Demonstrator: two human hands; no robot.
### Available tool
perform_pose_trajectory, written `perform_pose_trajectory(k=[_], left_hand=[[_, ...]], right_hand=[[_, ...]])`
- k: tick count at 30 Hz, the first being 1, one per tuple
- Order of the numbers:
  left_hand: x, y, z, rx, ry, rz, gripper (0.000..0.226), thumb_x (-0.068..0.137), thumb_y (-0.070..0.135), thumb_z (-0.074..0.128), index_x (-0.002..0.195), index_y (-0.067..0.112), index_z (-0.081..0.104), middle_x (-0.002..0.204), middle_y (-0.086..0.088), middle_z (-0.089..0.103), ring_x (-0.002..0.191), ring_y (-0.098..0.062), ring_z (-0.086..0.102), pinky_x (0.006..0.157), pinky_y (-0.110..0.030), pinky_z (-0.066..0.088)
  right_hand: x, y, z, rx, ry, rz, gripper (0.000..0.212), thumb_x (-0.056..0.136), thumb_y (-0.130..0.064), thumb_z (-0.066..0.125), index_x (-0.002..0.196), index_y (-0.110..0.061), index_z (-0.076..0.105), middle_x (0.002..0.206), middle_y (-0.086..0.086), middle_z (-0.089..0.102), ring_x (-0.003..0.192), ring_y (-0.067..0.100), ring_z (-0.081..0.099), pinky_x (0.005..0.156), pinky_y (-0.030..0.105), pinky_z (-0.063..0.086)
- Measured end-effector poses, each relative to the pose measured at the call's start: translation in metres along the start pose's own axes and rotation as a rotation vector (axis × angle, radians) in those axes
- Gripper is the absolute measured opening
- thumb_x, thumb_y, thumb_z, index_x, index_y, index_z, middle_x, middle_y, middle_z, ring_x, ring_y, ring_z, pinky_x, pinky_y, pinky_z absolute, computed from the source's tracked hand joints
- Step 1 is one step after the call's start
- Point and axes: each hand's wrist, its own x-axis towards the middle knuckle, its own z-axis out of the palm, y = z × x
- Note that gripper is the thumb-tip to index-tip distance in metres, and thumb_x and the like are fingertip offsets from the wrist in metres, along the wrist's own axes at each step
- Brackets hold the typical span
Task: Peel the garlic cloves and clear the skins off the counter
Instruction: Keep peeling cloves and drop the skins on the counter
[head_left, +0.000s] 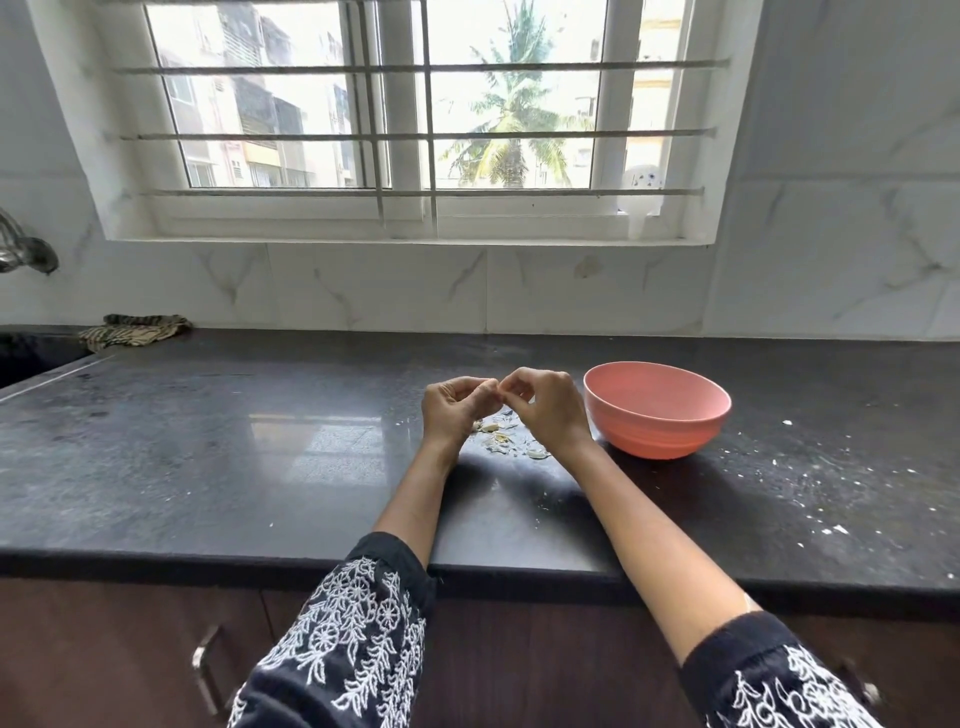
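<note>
Pinching one garlic clove (497, 399) between them, left hand (451, 413) and right hand (550, 408) meet fingertip to fingertip above the skins (501, 441) on the worktop (260, 441), its long axis indiscernible.

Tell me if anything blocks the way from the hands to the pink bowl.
Nothing visible does. The right hand and left hand meet above the pile of skins, pinching something too small to identify. The pink bowl stands just to the right hand's side, with only bare counter between them.
</note>
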Motion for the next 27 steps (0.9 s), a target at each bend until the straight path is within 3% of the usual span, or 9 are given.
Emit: perform_pose_trajectory(k=[3,8,13,15,24,27], left_hand=[[0.0029,-0.0026,-0.0005,-0.013,0.048,-0.024,0.022,0.089,0.019,0.062,0.07,0.009,0.07,0.061,-0.003,0.07,0.063,-0.018,0.07,0.073,-0.041,0.051],[0.0037,0.0,0.0003,-0.086,0.032,-0.065,0.031,0.094,0.025,0.054,0.075,0.003,0.068,0.06,-0.004,0.07,0.06,-0.016,0.069,0.063,-0.029,0.052],[-0.0013,0.0032,0.0027,-0.115,-0.023,-0.047,0.012,0.088,0.005,0.061,0.091,-0.005,0.066,0.062,0.001,0.07,0.061,-0.01,0.069,0.062,-0.02,0.057],[-0.0034,0.0034,0.0016,-0.104,-0.031,-0.035,0.015,0.083,-0.001,0.065,0.096,-0.008,0.065,0.062,0.001,0.07,0.06,-0.009,0.068,0.06,-0.018,0.055],[-0.0021,-0.0012,-0.0004,-0.061,0.019,-0.024,0.006,0.078,0.004,0.071,0.077,-0.001,0.067,0.063,-0.003,0.071,0.063,-0.013,0.068,0.063,-0.024,0.056],[-0.0044,0.0003,0.0012,-0.11,0.035,-0.041,0.012,0.082,0.005,0.067,0.073,0.0,0.062,0.061,-0.002,0.069,0.06,-0.012,0.067,0.059,-0.021,0.055]], right_hand=[[-0.001,-0.0015,-0.0005,-0.003,-0.01,-0.012,0.016,0.081,-0.035,0.069,0.081,-0.019,0.073,0.074,-0.003,0.072,0.069,0.014,0.064,0.067,0.035,0.053],[-0.0017,-0.0029,-0.0019,-0.01,-0.006,-0.028,0.019,0.08,-0.035,0.07,0.08,-0.017,0.073,0.074,-0.001,0.072,0.067,0.015,0.063,0.067,0.033,0.051],[-0.0026,-0.0013,-0.0019,-0.029,0.022,0.023,0.017,0.082,-0.034,0.068,0.079,-0.018,0.072,0.073,-0.001,0.072,0.069,0.016,0.064,0.066,0.033,0.051],[-0.0039,-0.0006,-0.0011,-0.027,0.018,0.04,0.016,0.083,-0.033,0.067,0.08,-0.018,0.072,0.074,0.0,0.072,0.071,0.017,0.065,0.067,0.033,0.05],[-0.0066,-0.0017,0.0032,0.085,0.016,0.038,0.008,0.083,-0.024,0.066,0.089,-0.02,0.07,0.08,-0.001,0.071,0.071,0.015,0.063,0.068,0.032,0.051],[-0.008,-0.0023,0.0055,0.155,-0.001,0.01,0.02,0.08,-0.01,0.064,0.098,-0.019,0.07,0.086,0.001,0.068,0.071,0.012,0.06,0.069,0.03,0.05]])
